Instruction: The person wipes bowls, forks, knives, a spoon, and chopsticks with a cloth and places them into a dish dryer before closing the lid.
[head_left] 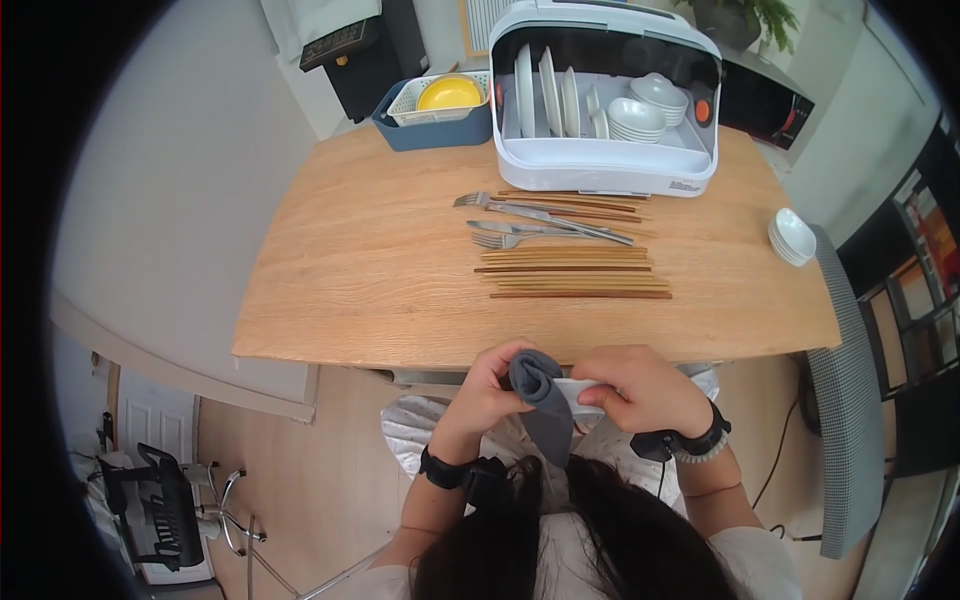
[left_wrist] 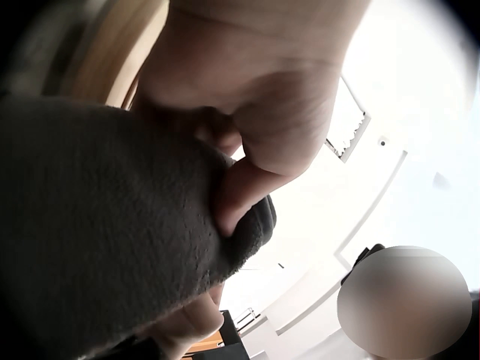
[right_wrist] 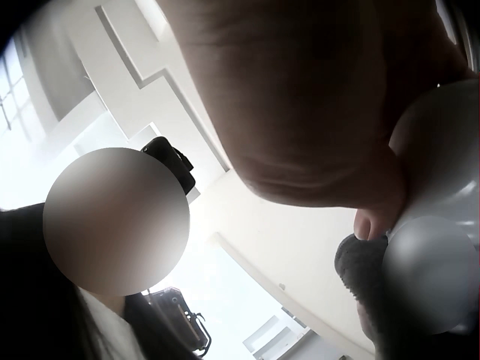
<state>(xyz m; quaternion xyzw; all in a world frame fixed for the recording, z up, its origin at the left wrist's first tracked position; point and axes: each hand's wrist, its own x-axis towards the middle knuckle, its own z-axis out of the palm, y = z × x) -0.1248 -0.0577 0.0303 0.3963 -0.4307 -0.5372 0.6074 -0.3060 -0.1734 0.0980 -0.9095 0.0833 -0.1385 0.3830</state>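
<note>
Dark hair was seen lowest, and at 12 o'clock from it a grey cloth was pinched by the left hand around a white spoon gripped by the right hand, best rubbed slowly.

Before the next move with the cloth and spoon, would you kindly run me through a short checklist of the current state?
1. Left hand grips the grey cloth: ok.
2. Right hand holds the white spoon: ok.
3. Cloth wrapped around one end of the spoon: ok.
4. Spoon fully wiped: cannot tell, the cloth hides it.
5. Forks and chopsticks lying on the table, apart from the hands: ok.
6. Dish rack open at the front: ok.
</note>
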